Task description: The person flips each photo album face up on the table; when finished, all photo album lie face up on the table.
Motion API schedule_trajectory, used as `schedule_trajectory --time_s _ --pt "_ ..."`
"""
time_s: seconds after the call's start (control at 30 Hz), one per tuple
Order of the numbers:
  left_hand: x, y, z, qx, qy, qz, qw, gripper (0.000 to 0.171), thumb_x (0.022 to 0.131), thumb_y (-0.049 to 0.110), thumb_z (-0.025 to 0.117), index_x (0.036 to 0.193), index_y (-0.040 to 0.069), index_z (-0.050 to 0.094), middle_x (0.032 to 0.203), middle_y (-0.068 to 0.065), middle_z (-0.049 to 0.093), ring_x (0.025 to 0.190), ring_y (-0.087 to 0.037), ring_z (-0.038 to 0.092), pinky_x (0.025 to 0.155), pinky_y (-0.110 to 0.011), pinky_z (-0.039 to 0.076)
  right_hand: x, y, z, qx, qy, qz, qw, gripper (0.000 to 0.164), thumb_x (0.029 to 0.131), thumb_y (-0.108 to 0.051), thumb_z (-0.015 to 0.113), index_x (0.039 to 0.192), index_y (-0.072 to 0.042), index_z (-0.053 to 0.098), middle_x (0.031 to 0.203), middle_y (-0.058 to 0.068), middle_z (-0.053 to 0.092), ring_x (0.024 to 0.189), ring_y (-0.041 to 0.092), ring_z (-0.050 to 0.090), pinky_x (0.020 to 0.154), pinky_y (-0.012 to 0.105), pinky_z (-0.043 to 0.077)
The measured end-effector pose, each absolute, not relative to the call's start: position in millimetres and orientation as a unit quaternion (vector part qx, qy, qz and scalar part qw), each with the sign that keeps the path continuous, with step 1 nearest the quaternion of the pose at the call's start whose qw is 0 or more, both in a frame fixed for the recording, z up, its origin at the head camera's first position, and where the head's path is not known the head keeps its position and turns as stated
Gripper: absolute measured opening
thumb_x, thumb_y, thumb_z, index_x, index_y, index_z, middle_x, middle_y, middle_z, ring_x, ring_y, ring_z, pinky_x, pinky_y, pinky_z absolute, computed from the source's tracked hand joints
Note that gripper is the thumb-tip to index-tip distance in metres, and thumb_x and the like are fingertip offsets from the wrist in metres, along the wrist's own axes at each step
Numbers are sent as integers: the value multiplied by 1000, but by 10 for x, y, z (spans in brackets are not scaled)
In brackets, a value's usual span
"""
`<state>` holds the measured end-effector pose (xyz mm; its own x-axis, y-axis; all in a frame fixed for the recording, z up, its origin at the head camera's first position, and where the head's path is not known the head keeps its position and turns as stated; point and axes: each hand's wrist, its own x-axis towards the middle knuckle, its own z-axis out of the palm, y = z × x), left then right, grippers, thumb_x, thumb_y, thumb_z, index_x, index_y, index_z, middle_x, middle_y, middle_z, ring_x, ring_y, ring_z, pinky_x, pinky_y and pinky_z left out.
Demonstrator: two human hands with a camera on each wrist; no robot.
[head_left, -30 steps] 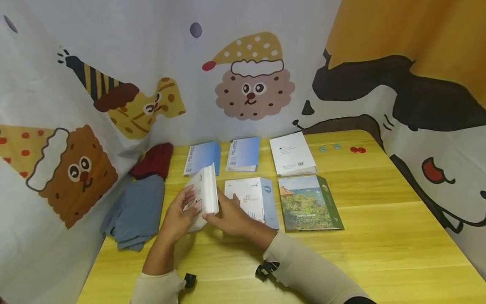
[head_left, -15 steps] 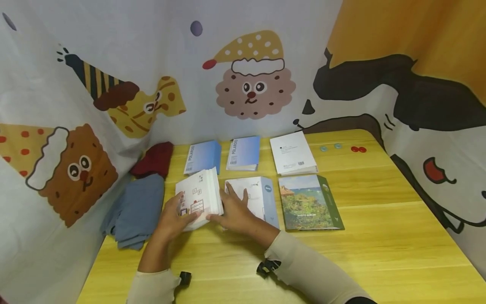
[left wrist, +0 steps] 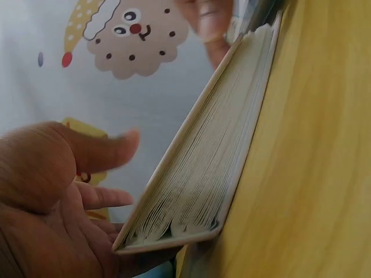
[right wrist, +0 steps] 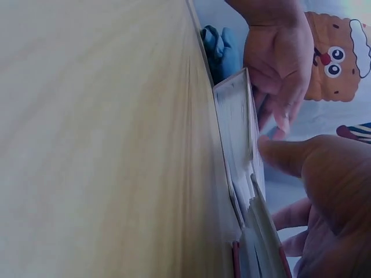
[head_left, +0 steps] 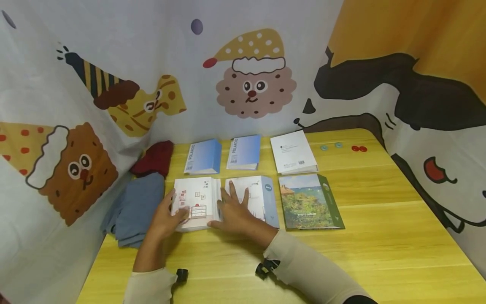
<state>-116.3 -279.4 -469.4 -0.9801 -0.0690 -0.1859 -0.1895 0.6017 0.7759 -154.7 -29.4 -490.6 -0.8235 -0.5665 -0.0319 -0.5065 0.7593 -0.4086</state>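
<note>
Yellow wooden table (head_left: 379,236), cartoon curtain behind. Left hand (head_left: 165,217) and right hand (head_left: 233,213), grips flat and relaxed, rest on the white photo album (head_left: 195,202) at front left. Six albums total, two cloths (head_left: 136,207), four buttons (head_left: 341,147).

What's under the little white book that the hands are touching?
The white book lies flat on the yellow table, the left hand and right hand resting on it. Whatever else might be beneath is covered by the book.
</note>
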Motion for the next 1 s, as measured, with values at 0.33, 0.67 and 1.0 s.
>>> schedule_trajectory --time_s 0.33,0.67,1.0 --pt "-1128 -2749 -4623 -30 921 388 -19 84 104 22 76 168 -7 30 169 -37 38 156 -55 39 126 -70 36 -1548 -173 -4897 -285 929 -226 72 80 96 -60 77 154 -8 62 181 19 25 171 47 -3 123 90 -2" --pt "-1161 -2235 -4506 11 946 316 -67 82 100 24 81 164 -7 40 170 -40 31 158 -60 32 126 -75 34 -1603 264 -4810 -250 931 -258 65 85 98 -57 77 164 -11 50 182 24 18 171 50 -1 125 88 -3" --pt "-1214 -1790 -4673 72 949 300 -64 79 98 34 83 160 -3 50 166 -36 41 156 -56 38 121 -78 37 -1587 703 -4855 -207 946 -249 29 87 95 -53 82 164 -11 50 179 28 22 170 51 0 125 87 -4"
